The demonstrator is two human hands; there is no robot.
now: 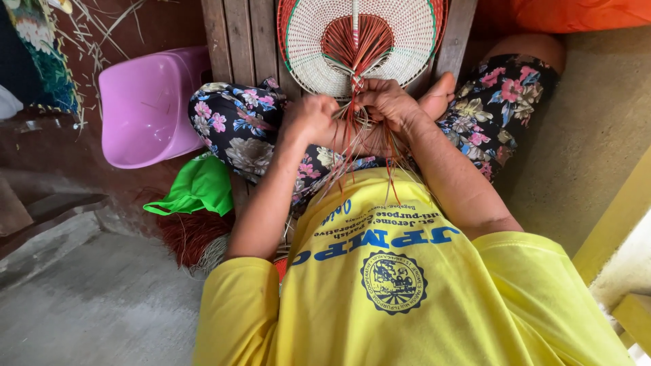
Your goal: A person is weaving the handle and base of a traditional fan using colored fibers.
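A round woven fan (400,41), pale with a red centre and green and red rim, lies against a wooden slatted seat at the top. Its loose red and natural straw strands (352,146) trail down toward my lap. My left hand (310,118) is closed around a bunch of these strands just below the fan's base. Beside it, my right hand (388,103) pinches the strands at the braided stem (357,84). Both hands rest over my crossed legs in floral trousers (237,129).
A pink plastic basin (146,108) lies tipped on the floor at the left. A green cloth (196,186) sits over a bundle of red fibres (193,237). Wooden slats (234,37) stand behind the fan. A yellow board (614,224) runs along the right.
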